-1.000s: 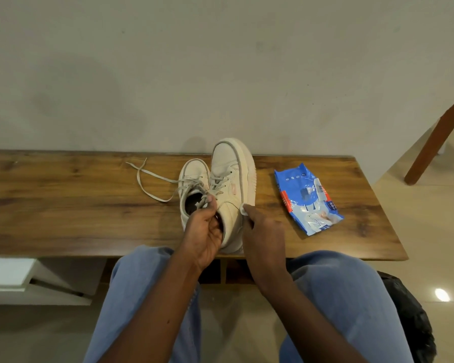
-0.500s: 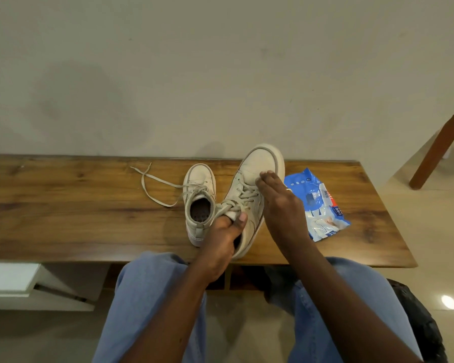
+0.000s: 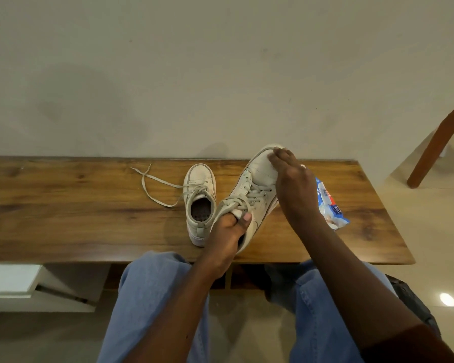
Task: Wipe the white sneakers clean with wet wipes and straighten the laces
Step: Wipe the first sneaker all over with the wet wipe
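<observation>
On the wooden surface (image 3: 63,205) in front of the seated person, two white sneakers are sitting side by side, close to but not touching each other. The left hand (image 3: 226,231) is reaching forward from above the knee in blue jeans (image 3: 155,297), its wrist straight. Its grip is closing around the tongue and collar of the nearer sneaker (image 3: 260,174), with the thumb lying across the top below the lowest laces and the fingers tucking inside the opening. That sneaker is tilting, its toe pointing up toward the wall and slightly right; whether its heel is resting on the wood cannot be told, since the hand is covering it. The right hand (image 3: 294,184) is stretching farther out, arm nearly straight and wrist bending down, its fingertips bunching together and pressing on the toe cap. It is pinching a wipe (image 3: 302,166), of which only a small white scrap is showing beside the knuckles. The other sneaker (image 3: 200,179) is standing upright just to the left, heel toward the person, its loose lace (image 3: 152,184) trailing out to the left across the wood. A blue wipes pack (image 3: 333,205) is lying flat behind the right forearm, partly hidden by it. A wooden chair leg (image 3: 435,148) is slanting at the far right.
</observation>
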